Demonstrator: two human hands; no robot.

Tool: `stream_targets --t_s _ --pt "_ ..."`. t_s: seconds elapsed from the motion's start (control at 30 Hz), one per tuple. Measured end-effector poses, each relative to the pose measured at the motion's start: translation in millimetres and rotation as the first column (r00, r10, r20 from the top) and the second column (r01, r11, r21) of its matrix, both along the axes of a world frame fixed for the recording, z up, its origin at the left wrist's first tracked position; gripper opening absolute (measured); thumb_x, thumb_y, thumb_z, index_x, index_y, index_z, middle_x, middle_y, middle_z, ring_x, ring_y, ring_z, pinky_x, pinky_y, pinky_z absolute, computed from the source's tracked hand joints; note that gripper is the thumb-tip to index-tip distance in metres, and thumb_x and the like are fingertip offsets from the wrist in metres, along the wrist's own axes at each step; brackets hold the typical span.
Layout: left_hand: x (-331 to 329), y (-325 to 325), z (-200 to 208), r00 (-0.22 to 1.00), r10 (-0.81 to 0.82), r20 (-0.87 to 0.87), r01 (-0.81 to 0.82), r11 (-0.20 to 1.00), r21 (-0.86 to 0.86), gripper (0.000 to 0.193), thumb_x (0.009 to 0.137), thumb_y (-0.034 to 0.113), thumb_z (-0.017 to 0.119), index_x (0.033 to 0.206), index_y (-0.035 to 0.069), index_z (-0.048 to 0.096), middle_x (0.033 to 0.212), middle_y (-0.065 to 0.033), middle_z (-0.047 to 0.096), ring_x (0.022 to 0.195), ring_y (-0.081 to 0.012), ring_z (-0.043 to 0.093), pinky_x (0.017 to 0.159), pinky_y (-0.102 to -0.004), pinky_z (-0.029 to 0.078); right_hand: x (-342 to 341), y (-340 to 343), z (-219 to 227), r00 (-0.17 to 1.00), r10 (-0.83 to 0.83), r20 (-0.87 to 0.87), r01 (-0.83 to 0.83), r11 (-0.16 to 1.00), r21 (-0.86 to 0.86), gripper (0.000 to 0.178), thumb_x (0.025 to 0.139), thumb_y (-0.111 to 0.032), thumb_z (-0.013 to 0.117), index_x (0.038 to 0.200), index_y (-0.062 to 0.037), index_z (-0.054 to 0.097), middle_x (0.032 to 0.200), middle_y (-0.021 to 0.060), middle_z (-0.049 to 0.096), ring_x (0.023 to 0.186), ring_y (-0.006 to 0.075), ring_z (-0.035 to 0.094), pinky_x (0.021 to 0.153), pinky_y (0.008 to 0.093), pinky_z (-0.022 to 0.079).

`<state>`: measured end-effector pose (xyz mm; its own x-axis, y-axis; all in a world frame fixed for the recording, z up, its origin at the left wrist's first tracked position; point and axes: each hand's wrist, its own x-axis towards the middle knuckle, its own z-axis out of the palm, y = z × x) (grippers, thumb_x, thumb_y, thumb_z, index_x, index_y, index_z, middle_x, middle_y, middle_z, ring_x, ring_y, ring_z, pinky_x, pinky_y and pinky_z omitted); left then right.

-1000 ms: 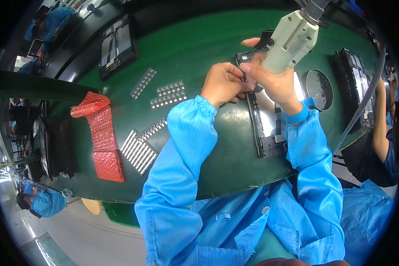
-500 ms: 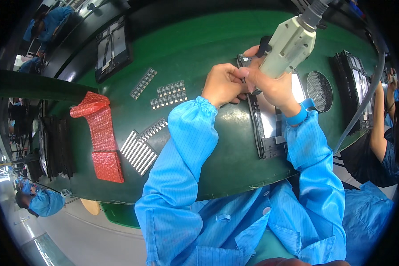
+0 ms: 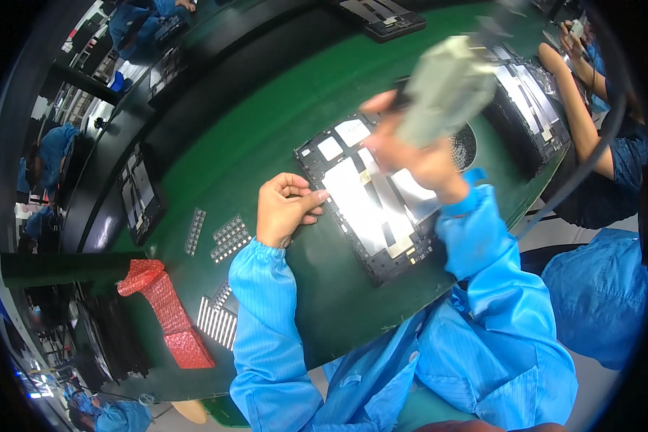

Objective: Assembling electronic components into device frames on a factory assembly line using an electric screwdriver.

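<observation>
A black flat device housing (image 3: pixel 371 270) with silver plates inside lies tilted on the green bench before me. My right hand (image 3: pixel 410 158) is wrapped round a pale grey-green electric screwdriver (image 3: pixel 446 90) above the housing's far right part; both are smeared by motion. At the housing's left edge is my left hand (image 3: pixel 286 209), its thumb and fingers pinched together. Whatever is between those fingertips, if anything, is too small to make out. The screwdriver's lower tip is hidden by my right hand.
Small part strips (image 3: pixel 230 237) and a white-striped sheet (image 3: pixel 217 324) lie left, beside red bubble wrap (image 3: pixel 169 309). A round dish of small parts (image 3: pixel 463 147) stands behind my right hand. More housings (image 3: pixel 529 101) are at right, near a co-worker's arm (image 3: pixel 579 111). A grey cable (image 3: pixel 590 162) hangs right.
My hands have drawn apart: the right lifts the screwdriver away, the left sits at the housing's left edge. The view has turned, so the housing appears further left and more fully uncovered.
</observation>
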<state>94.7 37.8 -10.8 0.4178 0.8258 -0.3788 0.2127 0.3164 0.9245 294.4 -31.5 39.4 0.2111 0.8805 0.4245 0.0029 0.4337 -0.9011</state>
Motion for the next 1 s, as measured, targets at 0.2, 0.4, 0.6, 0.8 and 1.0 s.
stream_targets --t_s 0.2,0.4,0.6,0.8,1.0 --pt "6.2 2.8 -1.6 0.998 -0.053 -0.022 0.053 0.999 0.0 0.025 0.07 0.003 0.073 0.082 0.002 0.05 0.073 -0.0084 0.06 0.056 -0.0125 0.06 0.044 -0.0195 0.048 85.9 5.2 -25.1 0.951 -0.264 -0.163 0.274 0.961 0.042 0.029 0.073 0.001 0.065 0.1 0.0039 0.053 0.055 0.0026 0.053 0.044 0.0096 0.051 0.042 0.0224 0.04" --pt "3.7 -1.3 0.8 1.0 -0.013 -0.023 0.013 1.0 0.014 0.02 0.073 0.001 0.07 0.081 0.002 0.052 0.074 -0.0084 0.061 0.058 -0.012 0.061 0.047 -0.0188 0.049 84.4 15.7 -33.0 0.968 -0.248 -0.043 0.246 0.968 -0.047 0.036 0.073 0.0 0.065 0.106 0.0046 0.051 0.052 0.0026 0.052 0.044 0.0095 0.048 0.044 0.0222 0.035" --pt "4.6 -2.0 -0.4 1.0 -0.022 0.007 0.022 1.0 0.006 0.019 0.073 0.0 0.07 0.082 -0.001 0.052 0.074 -0.0096 0.061 0.06 -0.0126 0.062 0.049 -0.0187 0.05 89.6 17.3 -39.6 0.963 -0.267 -0.024 0.265 0.962 -0.069 0.035 0.073 0.0 0.066 0.104 0.0033 0.051 0.052 0.0022 0.053 0.044 0.009 0.049 0.043 0.022 0.036" --pt "6.8 -22.2 -5.2 0.999 0.051 -0.013 -0.048 0.985 0.167 0.016 0.076 0.002 0.068 0.081 -0.002 0.054 0.072 -0.0082 0.061 0.06 -0.0116 0.061 0.052 -0.0193 0.049 91.4 16.0 -41.2 0.967 -0.252 -0.035 0.249 0.965 -0.079 0.033 0.073 0.0 0.066 0.102 0.0031 0.051 0.053 0.0018 0.053 0.044 0.0091 0.05 0.043 0.0217 0.036" --pt "-4.9 -83.6 -9.8 0.958 -0.121 -0.261 0.285 0.265 0.921 0.028 0.063 0.014 0.078 0.081 0.003 0.059 0.088 -0.0132 0.061 0.096 -0.0319 0.059 0.086 -0.0443 0.045 93.5 15.3 -40.9 0.967 -0.255 -0.002 0.254 0.963 -0.087 0.034 0.072 0.001 0.065 0.103 0.0038 0.051 0.054 0.001 0.052 0.044 0.009 0.05 0.043 0.022 0.038"
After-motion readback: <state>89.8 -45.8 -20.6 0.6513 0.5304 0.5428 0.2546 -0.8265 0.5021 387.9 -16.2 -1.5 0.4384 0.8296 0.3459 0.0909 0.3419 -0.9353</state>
